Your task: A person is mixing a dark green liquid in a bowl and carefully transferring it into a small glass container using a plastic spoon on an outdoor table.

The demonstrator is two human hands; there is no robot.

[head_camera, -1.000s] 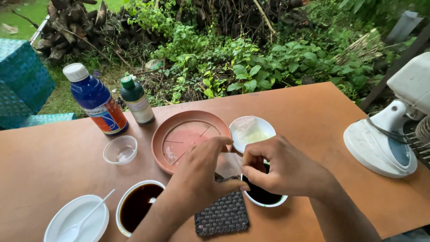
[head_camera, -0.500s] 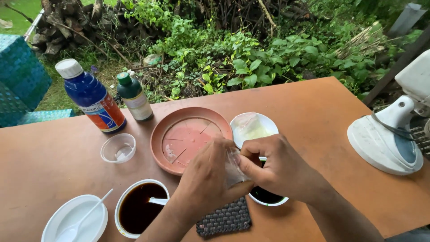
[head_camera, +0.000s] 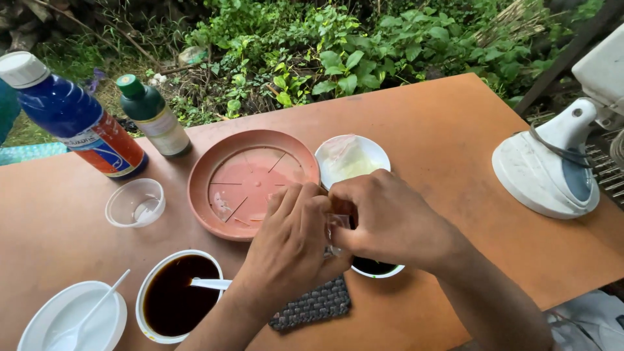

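Both hands meet mid-bench: left hand (head_camera: 292, 240) and right hand (head_camera: 390, 221) pinch a small clear packet (head_camera: 338, 224) between fingertips, held directly above a dark-filled bowl (head_camera: 377, 266), just near-side of the terracotta saucer (head_camera: 250, 182).

The small clear packet (head_camera: 338, 224) pinched between the left hand (head_camera: 292, 247) and right hand (head_camera: 387, 221) is mostly covered by fingers; its contents cannot be told. Under those hands, the small white bowl of dark liquid (head_camera: 377, 268) shows only its near rim, and the dark woven mat (head_camera: 312, 305) only a corner. Left of the mat, the white plastic saucer (head_camera: 68, 318) is cut by the bottom edge. The white electric iron (head_camera: 552, 162) has its cord running out of the right edge.
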